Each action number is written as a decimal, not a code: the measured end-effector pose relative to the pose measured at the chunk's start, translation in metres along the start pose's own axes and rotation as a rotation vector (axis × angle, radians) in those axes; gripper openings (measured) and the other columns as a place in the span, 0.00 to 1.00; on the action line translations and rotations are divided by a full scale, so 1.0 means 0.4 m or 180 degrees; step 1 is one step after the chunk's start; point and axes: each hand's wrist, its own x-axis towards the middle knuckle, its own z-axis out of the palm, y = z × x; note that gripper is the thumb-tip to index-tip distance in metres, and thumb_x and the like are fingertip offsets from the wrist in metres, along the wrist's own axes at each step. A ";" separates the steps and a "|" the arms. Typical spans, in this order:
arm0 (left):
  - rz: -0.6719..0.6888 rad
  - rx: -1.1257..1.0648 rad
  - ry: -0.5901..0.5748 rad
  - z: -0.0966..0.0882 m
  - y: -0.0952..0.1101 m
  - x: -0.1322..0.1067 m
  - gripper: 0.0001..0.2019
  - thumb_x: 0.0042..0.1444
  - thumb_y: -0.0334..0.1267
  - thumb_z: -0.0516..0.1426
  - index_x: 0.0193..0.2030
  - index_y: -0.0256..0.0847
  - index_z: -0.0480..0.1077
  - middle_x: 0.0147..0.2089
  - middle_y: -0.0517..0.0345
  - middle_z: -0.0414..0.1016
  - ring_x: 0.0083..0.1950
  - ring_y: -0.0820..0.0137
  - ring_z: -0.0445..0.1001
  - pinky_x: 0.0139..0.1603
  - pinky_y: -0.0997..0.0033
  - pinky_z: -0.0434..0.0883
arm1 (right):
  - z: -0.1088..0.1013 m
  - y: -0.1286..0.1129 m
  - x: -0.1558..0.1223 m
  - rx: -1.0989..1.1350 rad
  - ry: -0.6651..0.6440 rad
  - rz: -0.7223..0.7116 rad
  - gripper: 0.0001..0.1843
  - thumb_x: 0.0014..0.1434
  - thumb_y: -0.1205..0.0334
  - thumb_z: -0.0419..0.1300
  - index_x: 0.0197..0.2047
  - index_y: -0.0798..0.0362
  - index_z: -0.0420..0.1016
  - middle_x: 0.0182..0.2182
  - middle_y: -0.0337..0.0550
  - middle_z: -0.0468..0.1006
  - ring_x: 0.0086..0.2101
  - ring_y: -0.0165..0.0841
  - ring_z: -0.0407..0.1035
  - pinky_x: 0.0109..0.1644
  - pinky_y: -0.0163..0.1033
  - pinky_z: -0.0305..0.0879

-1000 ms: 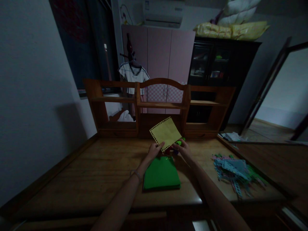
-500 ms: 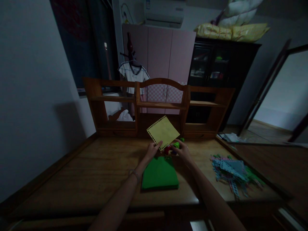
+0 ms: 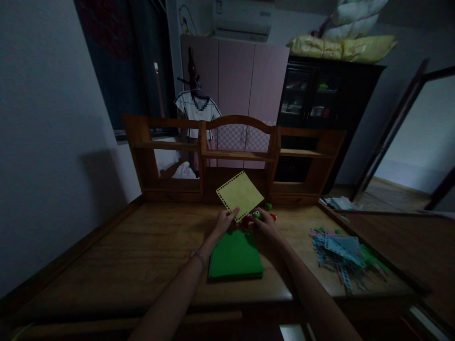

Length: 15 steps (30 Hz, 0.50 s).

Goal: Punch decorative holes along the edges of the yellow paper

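My left hand [image 3: 223,221] pinches the lower corner of a yellow perforated square sheet [image 3: 240,193] and holds it tilted up above the wooden desk [image 3: 142,255]. Just right of it, my right hand [image 3: 265,220] has its fingers curled on a small green piece [image 3: 256,215] among several small red and green pieces [image 3: 270,211] on the desk. A stack of green sheets [image 3: 235,255] lies flat in front of both hands.
A heap of blue, pink and green perforated strips and plates [image 3: 343,253] lies at the desk's right. A wooden shelf unit [image 3: 238,156] stands along the back edge. A wall is at the left; cupboards and a doorway lie beyond.
The yellow sheet and my left hand have drifted slightly left. My right hand has moved a little, closing on the small green piece; a red and a green piece now show beside it.
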 end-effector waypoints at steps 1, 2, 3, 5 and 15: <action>0.0000 0.0020 -0.0005 0.000 0.000 0.000 0.23 0.45 0.54 0.59 0.35 0.31 0.75 0.34 0.48 0.78 0.26 0.69 0.73 0.29 0.72 0.68 | 0.002 0.004 0.001 -0.0001 -0.0032 -0.0008 0.15 0.51 0.55 0.57 0.41 0.50 0.72 0.37 0.41 0.74 0.40 0.38 0.67 0.44 0.41 0.62; 0.0002 0.0040 -0.0011 -0.001 0.002 0.000 0.23 0.45 0.54 0.58 0.35 0.31 0.75 0.34 0.48 0.78 0.27 0.69 0.73 0.30 0.72 0.68 | 0.004 0.007 0.002 -0.0001 -0.0045 -0.0016 0.14 0.51 0.54 0.57 0.40 0.51 0.72 0.36 0.41 0.74 0.39 0.38 0.67 0.43 0.41 0.62; 0.0010 0.0057 -0.0009 -0.001 0.005 -0.001 0.23 0.45 0.53 0.58 0.35 0.31 0.75 0.33 0.48 0.78 0.27 0.69 0.73 0.30 0.72 0.68 | 0.005 0.011 0.004 -0.0003 -0.0032 -0.0026 0.15 0.51 0.54 0.57 0.40 0.51 0.72 0.36 0.41 0.74 0.39 0.38 0.67 0.43 0.41 0.63; 0.0025 0.0080 0.0023 0.000 0.012 -0.002 0.22 0.45 0.53 0.59 0.33 0.31 0.75 0.33 0.48 0.78 0.29 0.67 0.74 0.31 0.72 0.68 | 0.008 0.016 0.008 -0.0017 0.0022 -0.0070 0.15 0.50 0.53 0.59 0.39 0.51 0.72 0.36 0.42 0.74 0.38 0.38 0.67 0.43 0.41 0.62; 0.0016 0.0193 0.0069 0.003 0.016 -0.006 0.24 0.45 0.55 0.58 0.32 0.30 0.75 0.30 0.49 0.77 0.28 0.68 0.72 0.28 0.74 0.66 | -0.004 0.002 0.018 0.0719 0.0144 0.0487 0.19 0.50 0.48 0.59 0.40 0.51 0.72 0.32 0.40 0.76 0.31 0.34 0.69 0.33 0.35 0.64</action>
